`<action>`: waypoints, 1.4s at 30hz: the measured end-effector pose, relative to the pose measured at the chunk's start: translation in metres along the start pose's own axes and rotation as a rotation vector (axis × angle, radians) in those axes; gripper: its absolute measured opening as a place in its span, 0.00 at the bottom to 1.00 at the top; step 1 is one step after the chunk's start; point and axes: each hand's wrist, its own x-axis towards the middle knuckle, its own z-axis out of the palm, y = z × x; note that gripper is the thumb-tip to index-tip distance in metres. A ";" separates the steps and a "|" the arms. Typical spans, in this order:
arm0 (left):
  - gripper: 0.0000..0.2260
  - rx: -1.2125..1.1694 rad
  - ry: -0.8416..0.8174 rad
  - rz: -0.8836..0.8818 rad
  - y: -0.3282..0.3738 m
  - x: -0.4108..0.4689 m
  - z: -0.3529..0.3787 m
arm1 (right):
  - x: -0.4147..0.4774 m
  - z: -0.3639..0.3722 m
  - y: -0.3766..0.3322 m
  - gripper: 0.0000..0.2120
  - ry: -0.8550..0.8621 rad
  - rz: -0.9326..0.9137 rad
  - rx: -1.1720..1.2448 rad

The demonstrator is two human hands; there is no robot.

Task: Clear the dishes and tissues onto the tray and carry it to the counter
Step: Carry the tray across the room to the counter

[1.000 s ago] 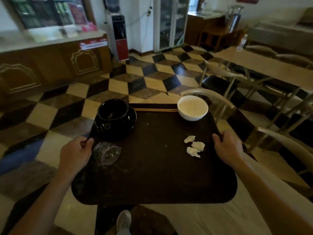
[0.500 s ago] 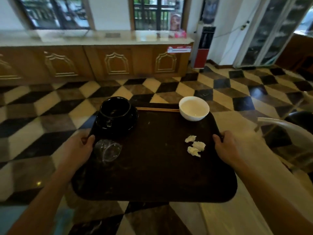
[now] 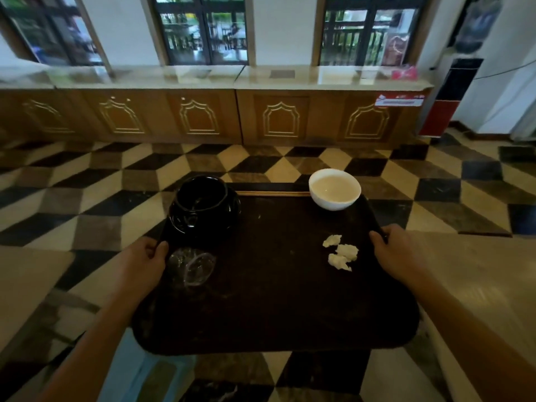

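Checkered floor (image 3: 87, 204) and a long worktop (image 3: 261, 79) lay ahead.
Left hand (image 3: 142, 262) and right hand (image 3: 397, 253) each clamped a tray (image 3: 275, 300) edge; tissues (image 3: 342, 252) sat just inside the right grip.

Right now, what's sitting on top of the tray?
On the tray: a black pot, a white bowl, chopsticks along the far edge, a clear cup on its side, and three crumpled tissues. The pot's contents are too dark to see.

Pot (image 3: 204, 203) far-left on tray (image 3: 275, 300), bowl (image 3: 334, 188) far-right, tissues (image 3: 340, 252) right, counter (image 3: 232, 79) beyond
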 end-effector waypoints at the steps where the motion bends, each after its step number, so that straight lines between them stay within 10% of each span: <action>1: 0.11 -0.005 -0.005 -0.007 -0.008 0.011 -0.005 | 0.003 0.009 -0.013 0.12 -0.002 -0.006 -0.002; 42: 0.10 0.002 0.061 -0.215 0.032 0.394 0.082 | 0.429 0.156 -0.266 0.09 -0.183 -0.186 0.072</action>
